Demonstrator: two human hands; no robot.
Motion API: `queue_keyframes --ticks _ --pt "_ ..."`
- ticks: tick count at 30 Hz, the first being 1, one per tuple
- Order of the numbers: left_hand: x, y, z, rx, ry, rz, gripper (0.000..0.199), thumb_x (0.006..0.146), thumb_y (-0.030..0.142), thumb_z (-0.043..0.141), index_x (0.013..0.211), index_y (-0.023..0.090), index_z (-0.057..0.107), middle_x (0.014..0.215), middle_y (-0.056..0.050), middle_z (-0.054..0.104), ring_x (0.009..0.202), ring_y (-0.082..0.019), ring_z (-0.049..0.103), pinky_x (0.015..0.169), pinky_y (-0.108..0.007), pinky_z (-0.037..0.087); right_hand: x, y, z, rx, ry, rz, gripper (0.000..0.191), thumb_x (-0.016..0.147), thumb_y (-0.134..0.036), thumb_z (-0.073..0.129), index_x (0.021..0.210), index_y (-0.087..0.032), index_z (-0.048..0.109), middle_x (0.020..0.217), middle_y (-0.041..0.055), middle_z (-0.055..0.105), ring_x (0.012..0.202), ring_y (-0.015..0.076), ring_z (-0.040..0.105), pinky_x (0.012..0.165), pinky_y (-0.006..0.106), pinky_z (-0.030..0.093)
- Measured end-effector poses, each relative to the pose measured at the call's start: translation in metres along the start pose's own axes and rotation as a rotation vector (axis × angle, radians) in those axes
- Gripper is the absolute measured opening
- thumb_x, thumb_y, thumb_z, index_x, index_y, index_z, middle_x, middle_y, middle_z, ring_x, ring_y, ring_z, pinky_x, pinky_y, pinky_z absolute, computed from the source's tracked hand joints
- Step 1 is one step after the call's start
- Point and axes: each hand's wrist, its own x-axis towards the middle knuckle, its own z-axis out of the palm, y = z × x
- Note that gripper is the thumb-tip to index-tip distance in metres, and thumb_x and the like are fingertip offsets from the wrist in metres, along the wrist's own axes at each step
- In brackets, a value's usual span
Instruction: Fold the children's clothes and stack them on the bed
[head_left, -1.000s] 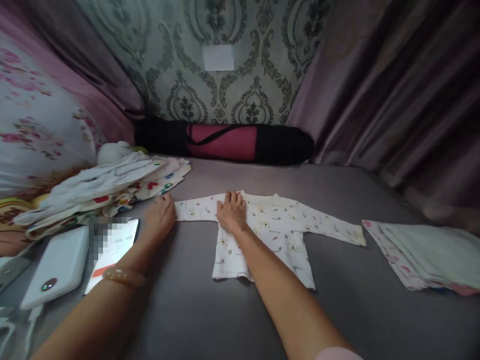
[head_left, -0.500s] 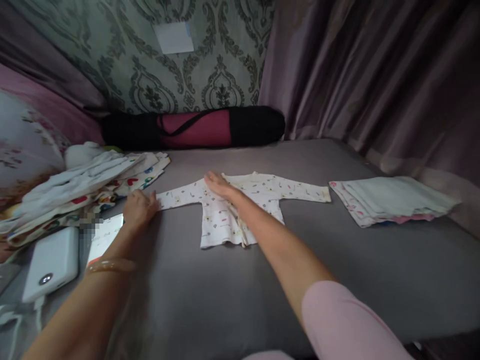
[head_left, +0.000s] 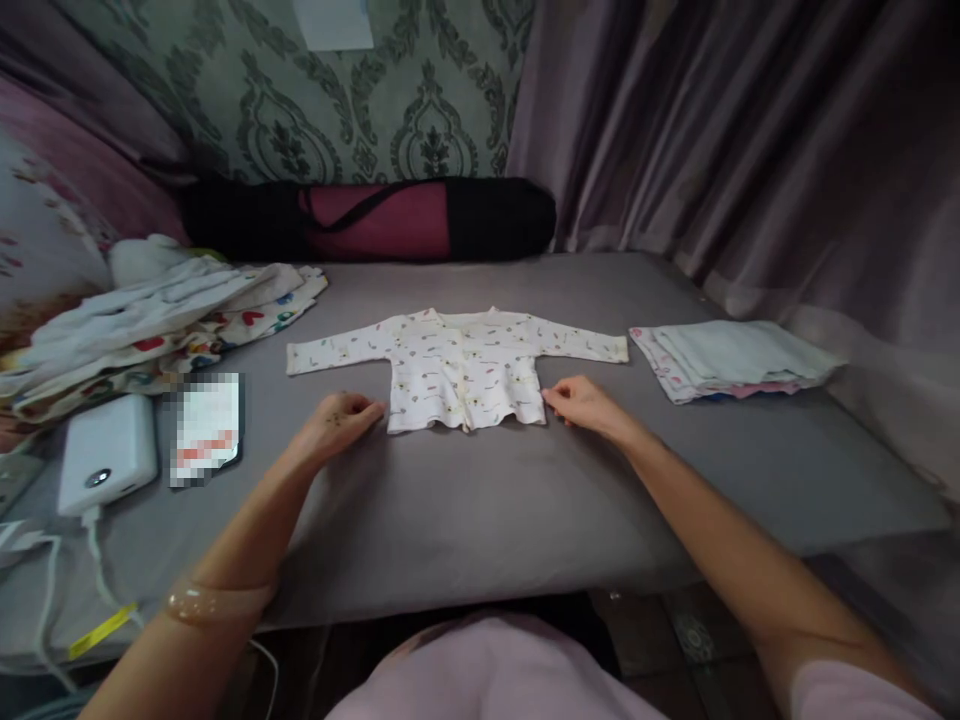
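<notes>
A small white long-sleeved baby shirt (head_left: 465,370) with a tiny print lies flat on the grey-covered surface, its sleeves stretched out to both sides and its neck pointing away from me. At the shirt's lower left edge, the fingers of my left hand (head_left: 341,425) are pinched together. My right hand (head_left: 589,405) pinches the lower right side edge between thumb and fingers. The hem is slightly wavy along the front.
A folded pile of cloths (head_left: 742,360) lies to the right. On the left are rumpled printed clothes (head_left: 172,325), a phone (head_left: 206,430) and a white power bank (head_left: 109,455) with cables. A long black and maroon bag (head_left: 375,220) rests along the wall.
Both hands have drawn back towards me, from the left cuff and the left shoulder to the shirt's lower side edges. My right arm no longer crosses the shirt. The view has tilted down.
</notes>
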Motion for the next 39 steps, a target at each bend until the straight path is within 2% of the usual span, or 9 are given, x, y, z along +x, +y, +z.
queue_keyframes --ticks 3,7,12,17,21,24,27,31,39 --pt "-0.003 0.015 0.008 0.003 0.022 -0.017 0.044 0.072 0.058 0.049 0.065 0.018 0.068 0.054 -0.002 0.057 0.057 -0.018 0.051 0.05 -0.025 0.032 -0.009 -0.007 0.005 -0.172 0.055 -0.038 0.032 0.079 -0.043 0.061 0.06 -0.018 0.064 0.056 0.0024 0.062 0.052 0.013 0.055 0.046 0.022 0.031" --pt "-0.005 0.021 0.014 -0.018 0.038 -0.023 0.041 0.07 0.055 0.053 0.061 0.017 0.065 0.05 -0.001 0.052 0.054 -0.016 0.048 0.051 -0.025 0.031 -0.014 -0.015 0.008 -0.206 0.055 -0.042 0.03 0.077 -0.043 0.062 0.058 -0.019 0.063 0.054 0.0012 0.06 0.051 0.0133 0.053 0.046 0.024 0.029" --pt "-0.008 0.018 0.015 -0.214 0.091 -0.043 0.037 0.066 0.055 0.059 0.062 0.017 0.058 0.049 0.004 0.046 0.05 -0.012 0.044 0.048 -0.023 0.029 -0.014 -0.016 0.006 -0.056 0.085 -0.061 0.017 0.075 -0.033 0.063 0.068 -0.018 0.062 0.063 0.0009 0.064 0.054 0.0121 0.056 0.048 0.021 0.034" --pt "-0.007 0.01 0.011 -0.515 0.004 -0.046 0.039 0.066 0.053 0.062 0.082 0.019 0.049 0.055 0.003 0.055 0.05 -0.013 0.052 0.049 -0.023 0.038 -0.017 -0.015 0.007 0.233 -0.002 0.129 0.017 0.083 -0.028 0.054 0.094 -0.015 0.059 0.056 0.0007 0.063 0.038 0.0091 0.048 0.04 0.019 0.03" --pt "-0.003 0.001 0.007 -0.312 0.01 0.084 0.044 0.073 0.05 0.057 0.104 0.019 0.052 0.054 0.007 0.05 0.046 -0.012 0.046 0.049 -0.022 0.034 -0.017 -0.004 0.005 0.093 0.066 -0.084 0.036 0.083 -0.024 0.053 0.119 -0.019 0.054 0.06 -0.0042 0.062 0.044 0.0101 0.05 0.045 0.02 0.033" --pt "0.0 -0.004 0.004 -0.056 0.011 0.235 0.047 0.081 0.048 0.047 0.118 0.021 0.057 0.054 0.006 0.045 0.051 -0.014 0.045 0.054 -0.024 0.033 -0.019 0.0 -0.003 -0.1 0.035 -0.27 0.04 0.087 -0.025 0.047 0.125 -0.024 0.058 0.069 -0.0014 0.066 0.058 0.0132 0.056 0.054 0.022 0.036" --pt "0.004 -0.009 0.0 0.095 -0.031 0.328 0.047 0.087 0.05 0.038 0.116 0.023 0.064 0.056 0.003 0.049 0.057 -0.016 0.049 0.058 -0.025 0.034 -0.024 -0.005 -0.012 -0.239 -0.012 -0.303 0.039 0.089 -0.024 0.044 0.123 -0.026 0.063 0.082 0.0025 0.07 0.07 0.0163 0.062 0.062 0.023 0.039" --pt "0.008 -0.012 -0.003 0.096 -0.058 0.364 0.049 0.087 0.054 0.038 0.113 0.023 0.067 0.064 -0.001 0.061 0.062 -0.018 0.055 0.062 -0.025 0.037 -0.028 -0.013 -0.019 -0.34 -0.054 -0.324 0.04 0.09 -0.023 0.044 0.125 -0.026 0.063 0.099 0.0052 0.072 0.087 0.02 0.065 0.072 0.025 0.042" --pt "0.006 -0.019 -0.01 0.164 -0.114 0.37 0.05 0.089 0.055 0.037 0.121 0.025 0.063 0.08 -0.003 0.063 0.066 -0.018 0.058 0.064 -0.026 0.04 -0.027 -0.001 -0.026 -0.3 -0.103 -0.316 0.036 0.092 -0.027 0.045 0.123 -0.029 0.063 0.113 0.0041 0.07 0.096 0.0206 0.064 0.076 0.027 0.043"
